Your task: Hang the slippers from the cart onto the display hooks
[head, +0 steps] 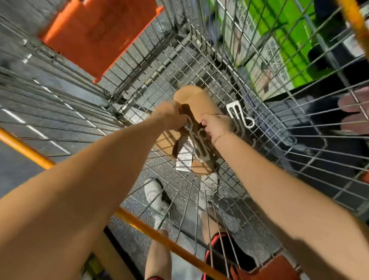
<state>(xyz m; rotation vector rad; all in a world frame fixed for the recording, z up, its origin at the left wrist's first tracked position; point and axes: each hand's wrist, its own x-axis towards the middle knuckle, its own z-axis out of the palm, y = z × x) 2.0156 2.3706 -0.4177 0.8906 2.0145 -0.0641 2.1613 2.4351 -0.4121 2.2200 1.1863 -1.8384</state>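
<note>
Slippers (196, 110), tan and seemingly a pair of two pressed together, sit low inside the wire cart (262, 120), held up off its mesh floor by both hands. One white plastic hanger (197, 142) is clipped to them, and one white paper tag (184, 157) dangles from the pair toward the camera.

One left hand (171, 115) comes in from the left, its fingers curled around the near edge of the slippers and the top of the hanger. One right hand (215, 126) reaches in from the right, its fingers pinched on the hanger and the slipper beside it. The two hands are just beside each other, with the hanger between them.

A second white hanger (239, 115) lies loose on the cart's mesh floor, just to the right of the right hand, not touched by it.

One orange plastic flap (100, 31) stands at the far end of the cart. Orange rails run along the cart's rim, one at lower left (25, 148) and one at upper right. Green boxes (280, 42) with printed characters show through the right wall of the cart; their count cannot be told. Below the mesh, two white shoes (155, 195) on a speckled grey floor (135, 64) are visible, along with black shorts trimmed in red.
</note>
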